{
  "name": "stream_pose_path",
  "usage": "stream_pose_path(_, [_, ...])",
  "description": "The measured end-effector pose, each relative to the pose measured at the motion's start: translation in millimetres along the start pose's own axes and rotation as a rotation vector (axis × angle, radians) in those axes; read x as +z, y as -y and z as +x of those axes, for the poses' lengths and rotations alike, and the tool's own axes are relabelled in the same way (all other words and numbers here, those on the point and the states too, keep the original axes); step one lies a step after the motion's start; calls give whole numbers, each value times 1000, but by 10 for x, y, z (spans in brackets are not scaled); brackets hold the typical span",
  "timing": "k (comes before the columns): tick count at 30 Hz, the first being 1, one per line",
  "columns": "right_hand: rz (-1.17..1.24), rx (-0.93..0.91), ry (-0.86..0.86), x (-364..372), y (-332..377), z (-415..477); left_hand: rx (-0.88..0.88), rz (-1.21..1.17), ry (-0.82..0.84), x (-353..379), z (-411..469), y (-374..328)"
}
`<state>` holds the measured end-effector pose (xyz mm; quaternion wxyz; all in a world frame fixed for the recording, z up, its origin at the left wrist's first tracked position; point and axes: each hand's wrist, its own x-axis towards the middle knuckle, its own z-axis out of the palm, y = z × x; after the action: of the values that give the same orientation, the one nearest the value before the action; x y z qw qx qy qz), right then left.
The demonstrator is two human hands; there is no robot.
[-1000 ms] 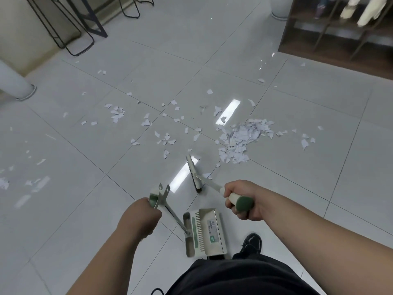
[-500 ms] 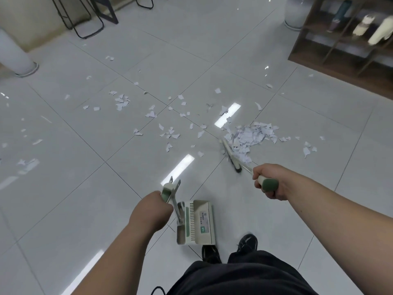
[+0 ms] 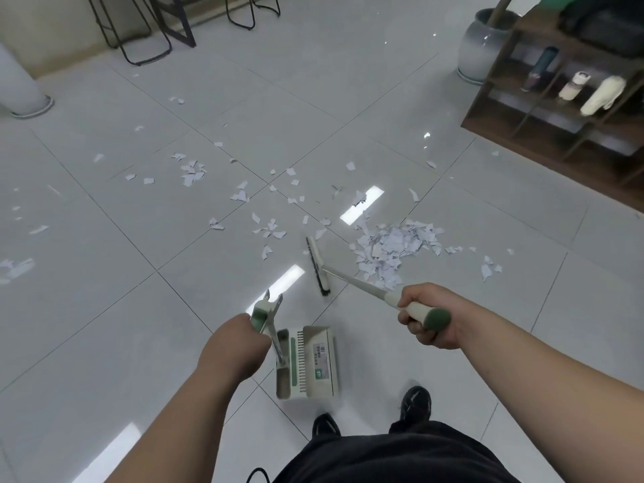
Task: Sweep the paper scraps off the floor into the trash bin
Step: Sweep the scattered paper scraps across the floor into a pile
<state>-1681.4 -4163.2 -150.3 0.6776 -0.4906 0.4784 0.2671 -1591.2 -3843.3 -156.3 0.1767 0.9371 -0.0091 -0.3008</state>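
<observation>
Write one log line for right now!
left hand: grips white-and-green plastic dustpan | right hand: grips white long-handled broom | white paper scraps: piled right of broom head

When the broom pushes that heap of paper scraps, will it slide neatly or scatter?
Likely some scatter: the paper scraps look thin and light, with strays lying around. The glossy floor probably lets most slide ahead of the broom.

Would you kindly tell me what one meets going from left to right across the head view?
White cylindrical object → left hand → white-and-green plastic dustpan → heap of white paper scraps → dark wooden shelf unit.
</observation>
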Motion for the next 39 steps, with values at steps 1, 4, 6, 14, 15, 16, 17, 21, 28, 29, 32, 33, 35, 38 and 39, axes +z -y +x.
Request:
stream_pose_path(1, [-6,5,19,26,16,36,-5,-1,-3,0,5,-12])
stream_pose_path(4, [-25,28,65,35,76,148,-28,0,4,29,21,-67])
stream_pose_path(6, [-44,50,91,-34,131,240,-52,0,8,58,38,-149])
stream_pose_path(14, [81,182,116,-1016,649,528,-122,44,-4,230,143,-870])
stream_pose_path(15, [130,202,109,-1213,738,548,-129,52,-5,270,146,-1014])
stream_pose_path(16, [171,216,97,-1415,824,563,-133,59,-5,317,149,-1166])
stream_pose_path(17, [200,225,85,-1615,909,569,-137,66,-5,368,154,-1322])
stream_pose_path(21, [213,222,41,-2355,1233,546,-159,104,-8,543,187,-1946])
stream_pose_path(28, [97,144,-63,-3258,1572,613,-175,140,-45,763,261,-2831])
stream_pose_path(29, [84,130,-82,-3335,1591,622,-175,144,-49,781,269,-2922])
stream_pose_path(32, [37,78,-135,-3512,1609,634,-170,142,-60,820,296,-3161])
stream_pose_path(33, [32,62,-147,-3559,1608,633,-163,139,-60,829,307,-3238])
stream_pose_path(35, [38,36,-162,-3649,1614,606,-144,138,-60,846,334,-3392])
stream_pose_path(38, [69,-10,-176,-3798,1624,500,-112,128,-58,875,385,-3629])
stream_pose_path(39, [74,-28,-182,-3848,1625,448,-99,127,-54,884,409,-3705])
